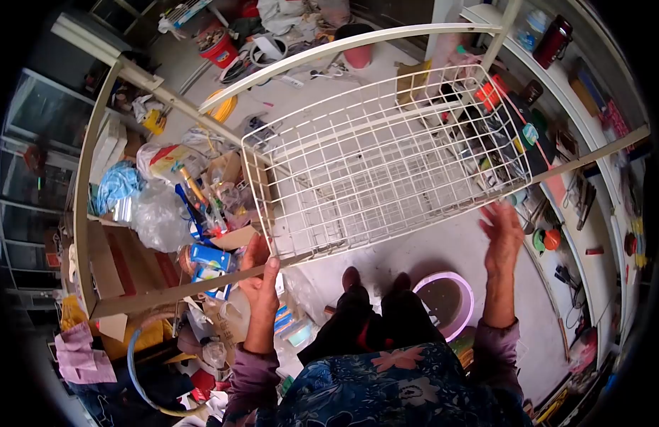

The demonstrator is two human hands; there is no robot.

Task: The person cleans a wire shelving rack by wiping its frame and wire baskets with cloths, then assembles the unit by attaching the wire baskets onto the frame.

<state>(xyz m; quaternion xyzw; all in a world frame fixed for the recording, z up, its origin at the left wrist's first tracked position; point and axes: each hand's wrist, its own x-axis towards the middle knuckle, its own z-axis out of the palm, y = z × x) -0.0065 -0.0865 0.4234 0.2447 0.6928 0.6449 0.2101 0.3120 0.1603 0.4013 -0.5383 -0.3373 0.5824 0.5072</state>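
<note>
A white wire basket (pixel 386 167) sits within a pale metal frame (pixel 180 290), tilted in the view. At the basket's near left corner, my left hand (pixel 260 274) touches the frame's front bar, thumb up and fingers partly behind the bar. My right hand (pixel 501 231) is just below the basket's near right edge, fingers spread and holding nothing. More wire grid shows through the basket's bottom.
A pink-rimmed basin (pixel 468 307) stands on the floor by my feet. Cardboard boxes (pixel 126 260), plastic bags (pixel 158 217) and loose items lie at left. Shelves (pixel 593 135) with tools and a dark red flask (pixel 553 41) line the right. A red bucket (pixel 219 50) stands behind.
</note>
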